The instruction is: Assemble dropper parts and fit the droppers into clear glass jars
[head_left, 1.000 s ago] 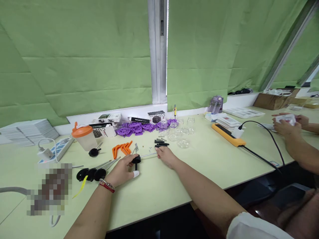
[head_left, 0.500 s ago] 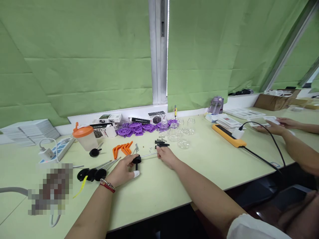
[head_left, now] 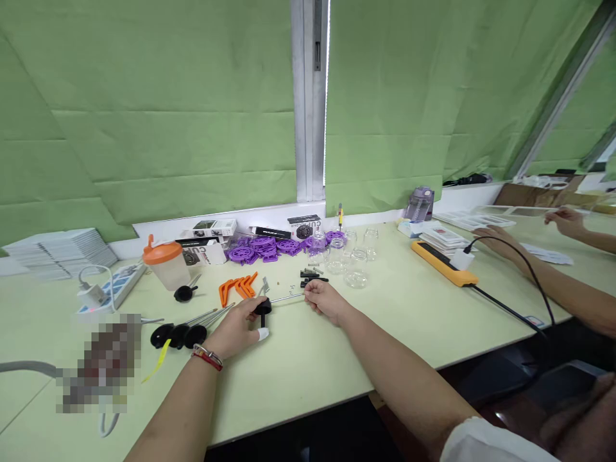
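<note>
My left hand (head_left: 235,330), a white cover on its thumb tip, grips a black round plastic piece (head_left: 263,309) with a short stem pointing down. Out of that piece a thin metal rod (head_left: 287,298) runs to the right. My right hand (head_left: 326,300) pinches the rod's far end between thumb and fingers. Left of my left hand lie several black round pieces with metal rods (head_left: 179,336), a yellow strip (head_left: 158,362) beside them. Orange angled parts (head_left: 238,289) are just beyond it. Springs (head_left: 314,271) and black slim parts (head_left: 308,282) sit beyond my right hand.
Purple plastic parts (head_left: 262,249) and clear jars (head_left: 335,262) stand at the back. An orange-lidded cup (head_left: 171,269) is at left, a yellow-orange power strip (head_left: 443,266) with a cable at right. A co-worker's hands (head_left: 500,240) are at far right.
Both my hands keep their hold on the black piece and rod, almost unmoved. At far right, the co-worker's hands have moved apart, and a white sheet lies on the table there.
</note>
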Tool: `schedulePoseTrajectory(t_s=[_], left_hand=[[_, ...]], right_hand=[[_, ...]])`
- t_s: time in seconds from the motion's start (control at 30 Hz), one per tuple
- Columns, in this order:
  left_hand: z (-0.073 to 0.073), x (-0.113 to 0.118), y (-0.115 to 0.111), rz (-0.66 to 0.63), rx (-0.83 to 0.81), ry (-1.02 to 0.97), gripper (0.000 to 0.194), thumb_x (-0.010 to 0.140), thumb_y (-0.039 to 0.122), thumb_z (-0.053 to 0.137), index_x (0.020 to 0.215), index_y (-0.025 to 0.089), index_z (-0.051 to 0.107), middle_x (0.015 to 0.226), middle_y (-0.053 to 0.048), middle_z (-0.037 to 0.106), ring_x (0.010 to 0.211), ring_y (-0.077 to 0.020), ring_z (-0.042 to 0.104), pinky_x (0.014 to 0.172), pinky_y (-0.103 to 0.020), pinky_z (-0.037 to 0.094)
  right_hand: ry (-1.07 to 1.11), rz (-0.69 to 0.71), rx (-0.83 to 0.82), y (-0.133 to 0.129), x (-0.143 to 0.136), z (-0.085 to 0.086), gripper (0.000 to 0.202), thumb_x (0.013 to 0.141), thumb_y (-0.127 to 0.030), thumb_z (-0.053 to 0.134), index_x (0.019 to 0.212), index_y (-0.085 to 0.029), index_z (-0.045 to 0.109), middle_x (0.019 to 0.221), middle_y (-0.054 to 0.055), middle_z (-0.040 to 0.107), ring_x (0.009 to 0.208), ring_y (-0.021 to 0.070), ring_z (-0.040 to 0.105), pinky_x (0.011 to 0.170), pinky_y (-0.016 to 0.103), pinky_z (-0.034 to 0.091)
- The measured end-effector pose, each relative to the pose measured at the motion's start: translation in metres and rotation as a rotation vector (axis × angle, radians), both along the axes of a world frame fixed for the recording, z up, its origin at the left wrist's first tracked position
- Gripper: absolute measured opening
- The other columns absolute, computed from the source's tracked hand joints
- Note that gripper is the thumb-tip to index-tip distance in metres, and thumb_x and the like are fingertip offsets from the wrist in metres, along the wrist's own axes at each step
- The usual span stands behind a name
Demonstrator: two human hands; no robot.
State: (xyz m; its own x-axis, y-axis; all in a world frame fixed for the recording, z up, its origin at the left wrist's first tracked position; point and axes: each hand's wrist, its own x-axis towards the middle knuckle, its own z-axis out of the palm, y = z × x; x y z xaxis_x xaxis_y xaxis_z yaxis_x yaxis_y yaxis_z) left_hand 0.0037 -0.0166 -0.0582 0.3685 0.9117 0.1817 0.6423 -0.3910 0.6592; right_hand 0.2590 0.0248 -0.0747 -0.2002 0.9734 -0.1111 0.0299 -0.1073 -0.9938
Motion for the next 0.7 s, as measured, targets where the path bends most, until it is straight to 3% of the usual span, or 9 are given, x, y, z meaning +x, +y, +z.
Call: schedulePoseTrajectory(t_s=[0.3, 0.7], left_hand=[[0.0071, 0.0041, -0.0046, 0.000, 0.000, 0.063, 0.066, 0.067, 0.026, 0.066, 0.131, 0.016, 0.049, 0.121, -0.013, 0.055, 0.090, -0.0207, 0.059, 0.086, -0.036, 0.049], [0.0001, 0.0014, -0.0014, -0.008, 0.010, -0.029, 0.066, 0.065, 0.027, 0.068, 0.128, 0.018, 0.052, 0.121, -0.013, 0.056, 0.089, -0.0202, 0.060, 0.085, -0.037, 0.050]], right_hand=[[-0.050, -0.012, -0.013, 0.0013, -0.0021, -0.0035, 0.006, 0.081, -0.020, 0.052, 0.076, -0.018, 0.049, 0.064, -0.003, 0.055, 0.045, 0.0053, 0.040, 0.041, 0.019, 0.028], [-0.070, -0.023, 0.019, -0.0026, -0.0048, -0.0009, 0.008, 0.085, -0.023, 0.049, 0.078, -0.019, 0.048, 0.063, -0.004, 0.054, 0.048, 0.0064, 0.039, 0.046, 0.020, 0.029]])
